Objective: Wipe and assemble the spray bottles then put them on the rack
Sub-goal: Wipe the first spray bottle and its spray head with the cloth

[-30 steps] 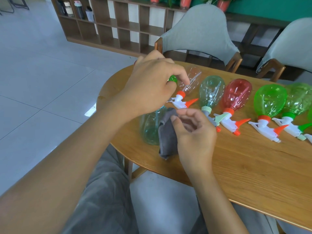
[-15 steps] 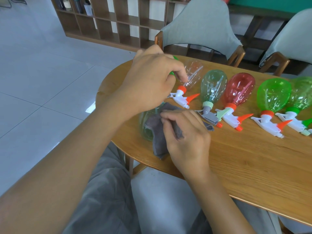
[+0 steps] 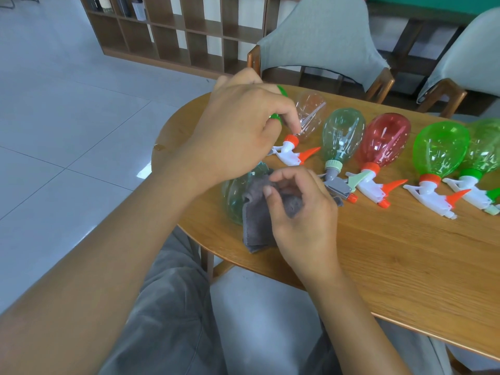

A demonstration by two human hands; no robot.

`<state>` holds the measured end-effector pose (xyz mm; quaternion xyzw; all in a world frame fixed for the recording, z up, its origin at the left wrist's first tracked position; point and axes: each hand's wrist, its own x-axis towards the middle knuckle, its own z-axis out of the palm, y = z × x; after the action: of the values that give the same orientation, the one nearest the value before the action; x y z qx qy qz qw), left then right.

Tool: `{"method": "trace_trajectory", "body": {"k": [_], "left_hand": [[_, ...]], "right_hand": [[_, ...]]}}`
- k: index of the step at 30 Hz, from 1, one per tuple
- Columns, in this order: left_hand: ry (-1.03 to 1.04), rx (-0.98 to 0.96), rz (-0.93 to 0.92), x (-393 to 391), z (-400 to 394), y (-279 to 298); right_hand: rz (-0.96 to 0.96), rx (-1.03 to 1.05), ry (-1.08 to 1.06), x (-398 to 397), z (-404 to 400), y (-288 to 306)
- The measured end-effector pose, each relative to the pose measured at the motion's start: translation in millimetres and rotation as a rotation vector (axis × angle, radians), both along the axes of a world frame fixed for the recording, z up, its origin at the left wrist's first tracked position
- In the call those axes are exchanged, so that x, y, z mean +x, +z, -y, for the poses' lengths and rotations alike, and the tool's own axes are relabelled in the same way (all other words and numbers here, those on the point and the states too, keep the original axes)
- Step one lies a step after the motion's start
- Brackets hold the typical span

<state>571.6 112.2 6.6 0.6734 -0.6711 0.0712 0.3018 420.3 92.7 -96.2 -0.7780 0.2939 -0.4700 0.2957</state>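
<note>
A pale green see-through bottle (image 3: pixel 232 201) lies at the table's near left edge, partly hidden under my hands. My right hand (image 3: pixel 305 220) pinches a grey cloth (image 3: pixel 255 226) and holds it against that bottle. Above it, my left hand (image 3: pixel 238 131) has its fingers curled round a small green piece (image 3: pixel 277 119), mostly hidden in the palm. Behind lies a row of assembled spray bottles: a clear one (image 3: pixel 311 112), a pale green one (image 3: pixel 342 131), a red one (image 3: pixel 387 139) and two bright green ones (image 3: pixel 441 150).
The wooden table (image 3: pixel 392 253) has a rounded left end. Two grey-covered chairs (image 3: pixel 322 36) stand behind it. A wooden shelf rack (image 3: pixel 189 31) stands across the tiled floor at the back. My grey-trousered lap is below the table edge.
My right hand has carried the cloth leftwards onto the pale green bottle and shifted over it. My left hand keeps its grip above the bottle.
</note>
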Motion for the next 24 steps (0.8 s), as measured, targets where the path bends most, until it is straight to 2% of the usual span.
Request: {"method": "trace_trajectory", "body": {"k": [13,19,24], "left_hand": [[-0.037,0.006,-0.045,1.0,-2.5,0.5],[-0.145,-0.032,-0.018,8.5,-5.8,-1.1],[-0.110,-0.160,-0.179,5.8,-15.6,-17.2]], "right_hand": [[-0.247,0.024,-0.108,-16.8,-2.3,-40.7],[-0.236,0.129,-0.083,-19.0,-2.2,-39.9],[-0.227,0.226,-0.069,-20.8,-2.9,-37.3]]}}
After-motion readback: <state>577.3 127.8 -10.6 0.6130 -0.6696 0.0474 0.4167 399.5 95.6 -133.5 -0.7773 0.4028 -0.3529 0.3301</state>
